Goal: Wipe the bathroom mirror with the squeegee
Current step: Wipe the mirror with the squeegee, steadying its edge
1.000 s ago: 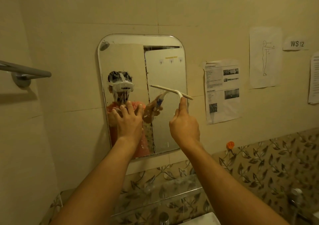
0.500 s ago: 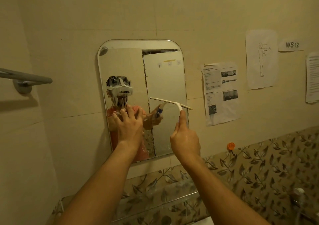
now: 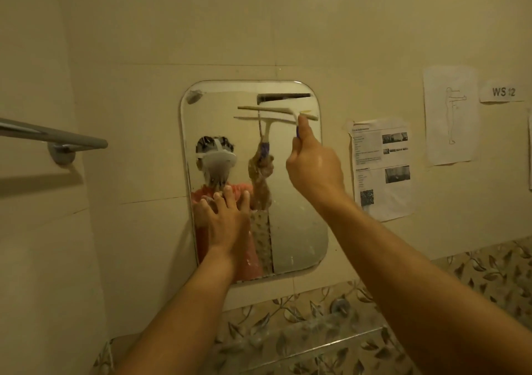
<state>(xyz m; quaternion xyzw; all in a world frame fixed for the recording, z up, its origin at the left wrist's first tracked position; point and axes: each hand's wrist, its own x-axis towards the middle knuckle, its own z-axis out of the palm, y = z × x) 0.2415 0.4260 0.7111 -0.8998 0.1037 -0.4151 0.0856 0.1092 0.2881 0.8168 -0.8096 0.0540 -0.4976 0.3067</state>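
Note:
A rounded rectangular mirror [image 3: 299, 230] hangs on the beige tiled wall. My right hand [image 3: 313, 164] grips the handle of a white squeegee [image 3: 273, 110], whose blade lies level against the glass near the mirror's top right. My left hand [image 3: 227, 222] presses flat on the lower left part of the mirror with its fingers spread. The glass reflects both hands, the squeegee and a person wearing a headset.
A grey towel bar [image 3: 54, 138] juts out from the left wall. Printed paper sheets [image 3: 380, 167] and a "WS 12" label [image 3: 502, 91] are stuck to the wall right of the mirror. A glass shelf [image 3: 311, 343] runs below, over leaf-patterned tiles.
My right hand has lifted the squeegee from the mirror's middle up to near its top edge. My left hand stays pressed on the lower left of the glass.

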